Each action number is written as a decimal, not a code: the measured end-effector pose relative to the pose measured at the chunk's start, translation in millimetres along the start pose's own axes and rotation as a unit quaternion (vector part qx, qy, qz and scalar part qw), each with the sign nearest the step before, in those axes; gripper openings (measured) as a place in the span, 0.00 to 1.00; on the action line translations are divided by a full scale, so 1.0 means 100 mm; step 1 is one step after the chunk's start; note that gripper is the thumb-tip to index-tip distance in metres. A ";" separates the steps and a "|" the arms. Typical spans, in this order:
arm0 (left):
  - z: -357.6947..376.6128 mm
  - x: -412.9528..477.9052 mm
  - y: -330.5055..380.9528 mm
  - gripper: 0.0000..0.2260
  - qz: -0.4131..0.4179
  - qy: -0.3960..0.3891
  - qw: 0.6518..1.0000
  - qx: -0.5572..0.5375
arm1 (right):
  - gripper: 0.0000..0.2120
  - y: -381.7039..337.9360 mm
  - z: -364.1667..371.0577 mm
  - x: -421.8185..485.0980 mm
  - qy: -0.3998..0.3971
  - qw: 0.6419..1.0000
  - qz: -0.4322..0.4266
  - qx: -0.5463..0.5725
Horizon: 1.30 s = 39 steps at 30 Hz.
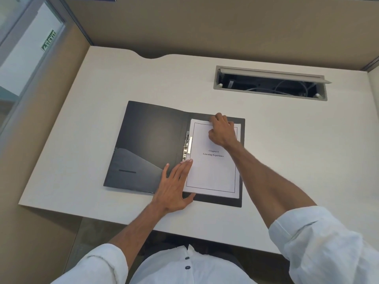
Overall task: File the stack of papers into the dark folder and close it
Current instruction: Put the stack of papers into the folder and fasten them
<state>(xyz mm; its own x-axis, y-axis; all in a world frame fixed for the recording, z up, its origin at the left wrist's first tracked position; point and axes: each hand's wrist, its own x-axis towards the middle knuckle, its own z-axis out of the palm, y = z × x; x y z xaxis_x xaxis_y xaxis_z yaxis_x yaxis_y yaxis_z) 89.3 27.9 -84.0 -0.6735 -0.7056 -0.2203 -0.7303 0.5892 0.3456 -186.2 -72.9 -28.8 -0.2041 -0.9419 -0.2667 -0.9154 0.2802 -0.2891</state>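
The dark folder [149, 140] lies open and flat on the desk, its left flap showing an inner pocket. A stack of white papers [213, 171] with a printed title page rests on the folder's right half, its left edge against the metal clip [187, 147] at the spine. My left hand [174, 187] lies flat with fingers spread on the stack's lower left edge and the spine. My right hand [221, 130] presses curled fingers on the top edge of the papers.
The pale desk [82, 140] sits in a cubicle with tan partition walls. An open cable tray [270, 84] with wires is recessed at the back right. The desk's front edge runs just below the folder.
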 end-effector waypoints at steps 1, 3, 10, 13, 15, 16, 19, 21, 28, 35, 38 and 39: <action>0.00 -0.01 0.00 0.49 0.001 0.012 1.000 -0.004 | 0.24 0.01 0.00 -0.02 0.014 1.000 0.001 0.025; -0.02 -0.03 -0.01 0.47 -0.006 0.045 0.999 -0.016 | 0.25 0.05 -0.01 -0.09 0.058 0.994 0.020 0.086; -0.15 0.07 0.12 0.27 -0.152 0.121 0.972 -0.129 | 0.20 0.26 0.20 -0.75 0.183 0.913 0.234 0.281; -0.19 0.11 0.23 0.18 -0.196 0.131 0.960 -0.151 | 0.17 0.29 0.33 -1.07 0.186 0.886 0.297 0.303; -0.18 0.11 0.28 0.16 -0.206 0.123 0.959 -0.153 | 0.16 0.30 0.41 -1.22 0.179 0.882 0.309 0.306; -0.17 0.10 0.30 0.16 -0.209 0.119 0.958 -0.156 | 0.16 0.29 0.44 -1.27 0.178 0.882 0.310 0.306; -0.13 0.06 0.35 0.16 -0.212 0.119 0.955 -0.171 | 0.15 0.27 0.47 -1.36 0.176 0.881 0.313 0.307; -0.11 0.03 0.38 0.16 -0.209 0.126 0.953 -0.181 | 0.15 0.25 0.46 -1.37 0.173 0.883 0.315 0.301; -0.08 -0.08 0.44 0.15 -0.196 0.126 0.956 -0.177 | 0.17 0.20 0.48 -1.43 0.152 0.895 0.307 0.286; -0.08 -0.11 0.42 0.16 -0.191 0.114 0.962 -0.156 | 0.18 0.19 0.45 -1.43 0.144 0.902 0.301 0.274; -0.08 -0.11 0.42 0.17 -0.187 0.112 0.963 -0.158 | 0.18 0.18 0.44 -1.44 0.137 0.902 0.301 0.279; -0.08 -0.11 0.42 0.17 -0.186 0.111 0.963 -0.158 | 0.18 0.18 0.43 -1.44 0.134 0.902 0.300 0.280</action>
<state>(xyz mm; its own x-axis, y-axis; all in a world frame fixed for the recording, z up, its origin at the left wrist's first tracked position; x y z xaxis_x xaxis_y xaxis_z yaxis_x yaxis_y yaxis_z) 67.1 57.3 -60.1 -0.3054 -0.9323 -0.1940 -0.8218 0.1551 0.5482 -158.1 75.9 -35.3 -0.7504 -0.5788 -0.3193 -0.3084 0.7338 -0.6053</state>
